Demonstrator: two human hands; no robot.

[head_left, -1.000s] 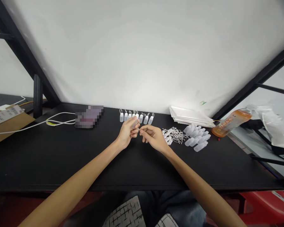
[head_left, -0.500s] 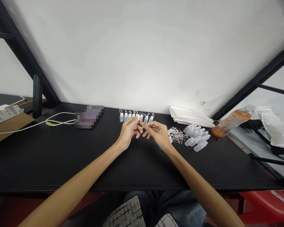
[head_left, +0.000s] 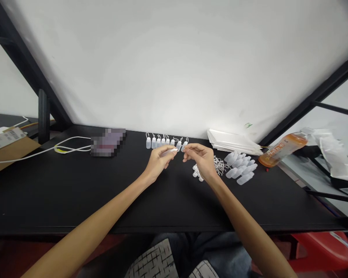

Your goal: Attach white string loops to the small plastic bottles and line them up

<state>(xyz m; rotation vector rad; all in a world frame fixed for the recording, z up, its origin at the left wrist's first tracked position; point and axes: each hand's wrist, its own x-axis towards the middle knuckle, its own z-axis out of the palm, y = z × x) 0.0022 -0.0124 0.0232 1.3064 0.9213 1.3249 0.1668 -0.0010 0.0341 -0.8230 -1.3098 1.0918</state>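
My left hand [head_left: 156, 160] grips a small translucent plastic bottle [head_left: 168, 152], tilted so that its white top points right. Just right of that top is my right hand [head_left: 203, 157], with thumb and fingers pinched together; whatever they hold, if anything, is too small to make out. Behind both hands stands a row of small bottles [head_left: 158, 143], upright, with white loops at their tops. Small white caps [head_left: 195, 171] lie below my right hand. Beside it is a pile of white cord loops [head_left: 220, 166], partly hidden by the wrist. Several bottles without loops [head_left: 241, 166] lie further right.
A stack of white sheets or bags [head_left: 233, 143] lies against the wall. An orange drink bottle [head_left: 284, 148] leans at the right. On the left are a blurred-out flat object [head_left: 108, 143], a white cable [head_left: 72, 138] and a cardboard box [head_left: 14, 144] on the black table [head_left: 84, 193].
My hands have drawn apart. The right hand has shifted right and away from the bottle top, uncovering the white caps. The bottle in my left hand now lies more level.
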